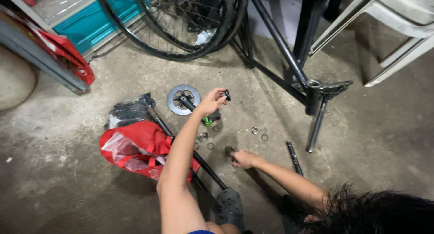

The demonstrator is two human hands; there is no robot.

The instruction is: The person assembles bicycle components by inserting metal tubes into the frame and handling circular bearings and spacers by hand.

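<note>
Concrete floor carries everything, with bicycle wheels leaning at its far edge beside a black bike frame and a white plastic chair towards the far right corner. Nearer the left edge lies a red bag, with a long black rod running across it towards the near edge. Beyond the bag a toothed chainring with its crank lies flat. The left hand is raised above the floor, its fingers pinching a small black part just right of the chainring. The right hand rests low by the floor, fingers closed around a short dark cylinder. Small metal rings lie scattered between the two hands, well apart from the frame.
</note>
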